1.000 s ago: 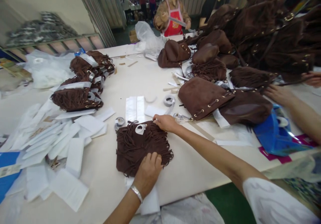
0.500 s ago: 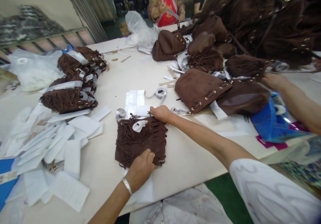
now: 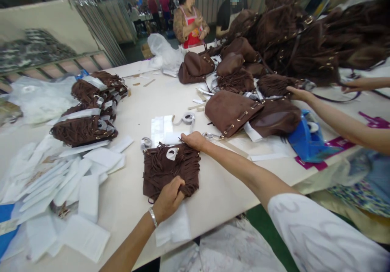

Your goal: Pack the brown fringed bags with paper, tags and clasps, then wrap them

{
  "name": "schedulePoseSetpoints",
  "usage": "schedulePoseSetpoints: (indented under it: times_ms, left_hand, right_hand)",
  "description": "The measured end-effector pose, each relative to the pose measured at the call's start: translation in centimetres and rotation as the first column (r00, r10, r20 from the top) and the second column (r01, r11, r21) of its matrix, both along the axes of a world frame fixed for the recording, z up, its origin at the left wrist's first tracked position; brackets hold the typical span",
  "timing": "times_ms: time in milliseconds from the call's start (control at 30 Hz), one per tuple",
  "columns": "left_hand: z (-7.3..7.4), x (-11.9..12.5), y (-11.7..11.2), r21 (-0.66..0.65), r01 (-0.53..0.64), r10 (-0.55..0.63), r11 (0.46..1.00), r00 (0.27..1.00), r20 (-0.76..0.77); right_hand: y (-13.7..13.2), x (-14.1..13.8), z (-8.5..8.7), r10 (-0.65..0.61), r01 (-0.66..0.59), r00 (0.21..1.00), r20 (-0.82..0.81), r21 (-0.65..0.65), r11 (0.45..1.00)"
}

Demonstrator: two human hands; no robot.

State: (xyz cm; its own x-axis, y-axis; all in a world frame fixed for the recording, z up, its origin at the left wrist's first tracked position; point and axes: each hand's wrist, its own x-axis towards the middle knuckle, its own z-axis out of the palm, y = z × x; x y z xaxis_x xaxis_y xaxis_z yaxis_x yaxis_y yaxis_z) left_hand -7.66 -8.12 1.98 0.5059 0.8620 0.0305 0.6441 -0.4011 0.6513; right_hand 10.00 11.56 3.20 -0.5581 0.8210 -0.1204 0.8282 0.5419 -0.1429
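A dark brown fringed bag (image 3: 155, 178) lies flat on the table in front of me, with a white tag (image 3: 172, 153) among its fringes. My right hand (image 3: 195, 141) grips the bag's top right corner. Lower down, my left hand (image 3: 168, 201), a silver bracelet on its wrist, is closed on fringe near the bottom edge; its fingertips are partly hidden. Just beyond the bag lie a white sheet (image 3: 161, 127) and a wrapped, coiled strap (image 3: 188, 118). Another small wrapped coil (image 3: 145, 143) sits at its top left. White paper (image 3: 175, 227) sticks out below.
White flat packets (image 3: 88, 239) spread over the left side, below stacked fringed bags (image 3: 83, 123). Brown drawstring bags (image 3: 233, 111) and a large brown heap (image 3: 289, 36) fill the right. A co-worker's hand (image 3: 300, 94) touches a bag near a blue bin (image 3: 307, 138). Other people stand beyond.
My view has tilted up, bringing another person into sight at the back. My left hand has curled tighter on the fringe. The co-worker's arm at right has shifted, and a second hand shows there.
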Motion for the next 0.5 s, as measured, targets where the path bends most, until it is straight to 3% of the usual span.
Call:
schedulePoseSetpoints:
  times_ms: [167, 300, 367, 433, 500]
  left_hand:
    - [-0.3, 0.5, -0.3, 0.08, 0.089, -0.082, 0.993, 0.993, -0.09]
    - [-0.2, 0.7, -0.7, 0.107, 0.066, -0.057, 0.992, 0.994, -0.09]
    - [0.0, 0.6, -1.0, 0.104, 0.062, -0.052, 0.993, 0.994, -0.094]
    - [0.3, 0.3, -1.2, 0.096, 0.075, -0.068, 0.993, 0.995, -0.073]
    - [0.8, -0.3, -1.2, 0.092, 0.07, -0.069, 0.993, 0.998, -0.013]
  right_hand:
    - [-1.8, 0.3, 2.2, -0.07, 0.074, 0.996, -0.051, 0.081, 0.994]
    - [-7.3, 0.6, 3.2, -0.203, 0.246, 0.96, -0.194, 0.231, 0.941]
    - [-10.8, 0.1, 2.0, -0.233, 0.408, 0.836, -0.496, 0.28, 0.869]
    - [-13.8, -0.8, -0.4, -0.174, 0.399, 0.762, -0.623, 0.241, 0.885]
    - [-15.6, -1.7, -3.2, -0.108, 0.291, 0.799, -0.591, 0.225, 0.93]
